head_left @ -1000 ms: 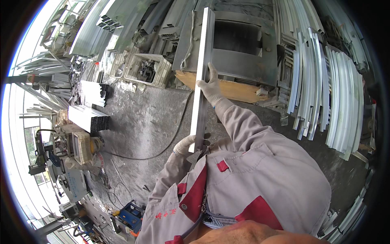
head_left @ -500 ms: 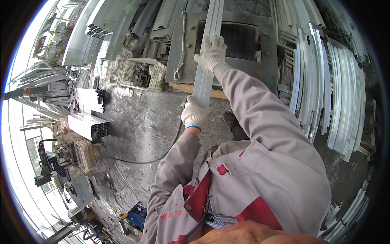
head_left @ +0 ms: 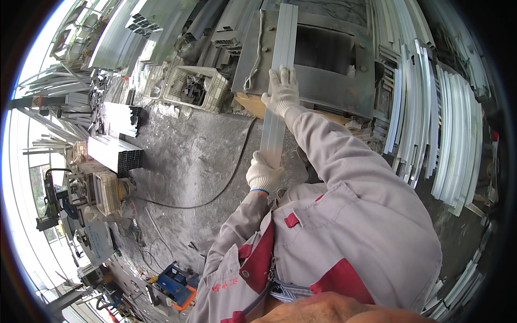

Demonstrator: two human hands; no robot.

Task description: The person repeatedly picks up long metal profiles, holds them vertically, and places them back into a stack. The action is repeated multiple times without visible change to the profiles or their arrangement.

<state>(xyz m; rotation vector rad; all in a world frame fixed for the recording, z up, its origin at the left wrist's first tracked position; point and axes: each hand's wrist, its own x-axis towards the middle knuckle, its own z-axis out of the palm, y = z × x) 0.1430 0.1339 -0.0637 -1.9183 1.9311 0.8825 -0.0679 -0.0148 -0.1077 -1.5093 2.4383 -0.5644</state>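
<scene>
Head view. Both hands are gloved in white and hold one long, pale aluminium profile [head_left: 281,75] that runs away from the body toward a grey steel machine [head_left: 328,59] with a dark rectangular opening. The left hand [head_left: 264,173] is wrapped around the near end of the profile, its grip clamped on it. The right hand [head_left: 282,90] lies further along with the fingers spread over the upper face and the thumb at the edge; its grip is also closed on the profile, though more a flat press than a full wrap. The far end of the profile lies over the machine top, left of the opening. A wooden board [head_left: 253,103] sits under the machine's near edge.

Surroundings: a white plastic crate [head_left: 195,86] of offcuts stands left of the machine, a black cable [head_left: 215,188] runs across the concrete floor [head_left: 183,156], a bundle of dark box sections [head_left: 116,153] lies well to the left, and curved stacks of pale profiles [head_left: 452,134] stand to the right.

Judgement on handling: the length appears long and light, so it is likely to sag or swing. The hands are best kept well apart, the profile flat and in line with the machine. The cable underfoot is a trip risk, and cut ends may be sharp.
</scene>
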